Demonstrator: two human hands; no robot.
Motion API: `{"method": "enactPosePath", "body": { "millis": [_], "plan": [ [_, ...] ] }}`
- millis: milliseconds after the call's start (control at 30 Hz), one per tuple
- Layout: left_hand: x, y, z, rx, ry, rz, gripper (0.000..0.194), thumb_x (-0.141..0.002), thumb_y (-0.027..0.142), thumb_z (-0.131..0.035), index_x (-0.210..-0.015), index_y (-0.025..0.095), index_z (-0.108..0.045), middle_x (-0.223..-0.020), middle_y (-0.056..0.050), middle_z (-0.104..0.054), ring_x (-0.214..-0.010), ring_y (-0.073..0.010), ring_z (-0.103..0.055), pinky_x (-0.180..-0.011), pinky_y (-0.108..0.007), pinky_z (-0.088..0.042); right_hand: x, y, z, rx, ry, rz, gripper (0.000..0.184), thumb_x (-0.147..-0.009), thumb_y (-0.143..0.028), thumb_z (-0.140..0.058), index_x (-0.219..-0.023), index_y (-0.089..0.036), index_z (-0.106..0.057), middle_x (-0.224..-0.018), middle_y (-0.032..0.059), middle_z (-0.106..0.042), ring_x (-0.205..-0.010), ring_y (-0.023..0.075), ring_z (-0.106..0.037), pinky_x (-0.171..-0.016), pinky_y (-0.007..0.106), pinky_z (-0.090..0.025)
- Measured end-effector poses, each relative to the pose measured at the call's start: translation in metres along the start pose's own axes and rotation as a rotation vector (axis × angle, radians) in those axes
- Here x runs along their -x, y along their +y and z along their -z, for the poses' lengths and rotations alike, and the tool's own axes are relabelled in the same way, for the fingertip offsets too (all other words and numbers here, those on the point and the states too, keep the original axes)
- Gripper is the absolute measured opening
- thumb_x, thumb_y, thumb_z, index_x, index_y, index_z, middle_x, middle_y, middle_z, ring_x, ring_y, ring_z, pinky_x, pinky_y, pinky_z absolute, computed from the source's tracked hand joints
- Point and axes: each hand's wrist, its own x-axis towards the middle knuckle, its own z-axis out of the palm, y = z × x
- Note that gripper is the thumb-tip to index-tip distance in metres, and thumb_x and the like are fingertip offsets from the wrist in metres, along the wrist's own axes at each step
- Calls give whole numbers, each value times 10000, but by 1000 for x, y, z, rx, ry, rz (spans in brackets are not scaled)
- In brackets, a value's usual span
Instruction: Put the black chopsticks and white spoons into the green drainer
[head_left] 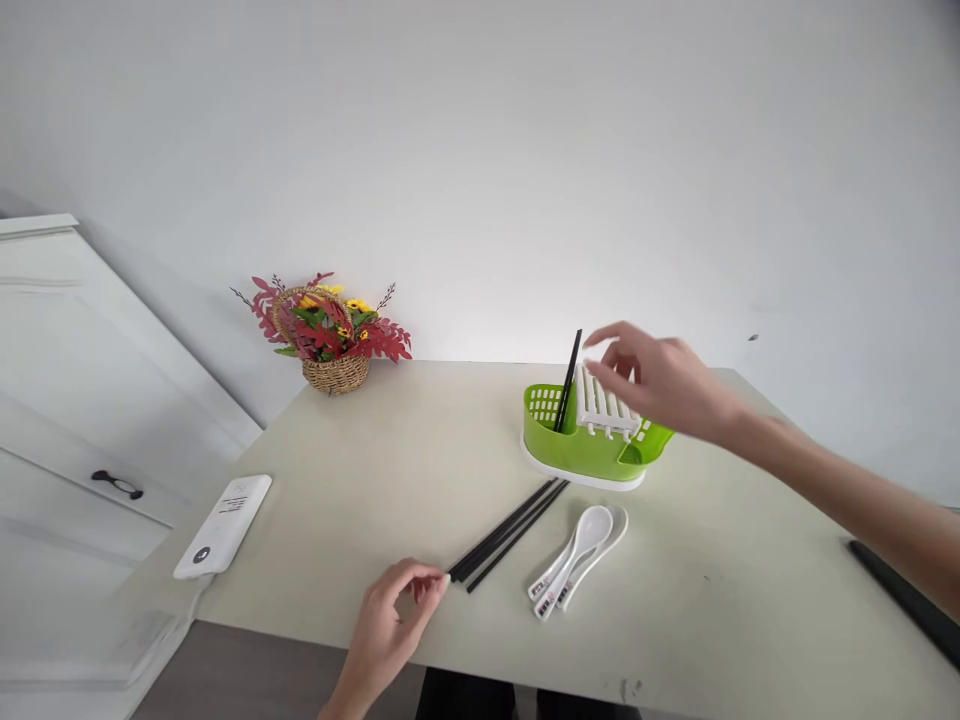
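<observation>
Several black chopsticks lie slanting on the table in a loose bundle. My left hand is at their near ends, thumb and forefinger pinched on a chopstick tip. Farther back stands a green cutlery holder with a white base and a white slatted rack. Black chopsticks lean upright in its left compartment. Over the rack, my right hand hovers with bent fingers apart, nothing between them. White spoons with printed handles lie overlapping in front of the holder.
A wicker basket of red and yellow artificial flowers stands at the table's back left. On the left edge is a white device with a cable. A black object lies at the right edge. A white cabinet stands left of the table.
</observation>
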Motion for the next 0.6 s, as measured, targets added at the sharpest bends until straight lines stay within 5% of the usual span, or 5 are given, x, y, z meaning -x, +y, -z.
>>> {"method": "enactPosePath", "body": {
  "millis": [200, 400, 600],
  "plan": [
    [-14, 4, -17, -131, 96, -94, 311, -1023, 522, -510, -1112, 254, -640, -937, -50, -674, -796, -187, -656, -779, -310, -564, 99, -19, -6, 97, -216, 448, 265, -1066, -298, -430, -1078, -235, -687, -745, 9, -723, -551, 139, -607, -545, 272, -369],
    [-41, 14, -33, -305, 9, -163, 290, -1022, 497, -500, -1017, 242, -637, -976, -66, -680, -923, -247, -670, -931, -437, -519, 150, -15, -13, 176, -305, 443, 333, -1092, -290, -355, -964, -236, -658, -704, 10, -682, -554, 142, -596, -560, 274, -361],
    [-49, 11, -20, -367, -49, -144, 319, -1028, 494, -469, -930, 245, -643, -954, -51, -701, -903, -241, -681, -875, -402, -509, 170, -19, -12, 229, -302, 466, 313, -1083, -261, -355, -921, -235, -622, -700, 5, -660, -548, 140, -594, -565, 278, -352]
  ]
}}
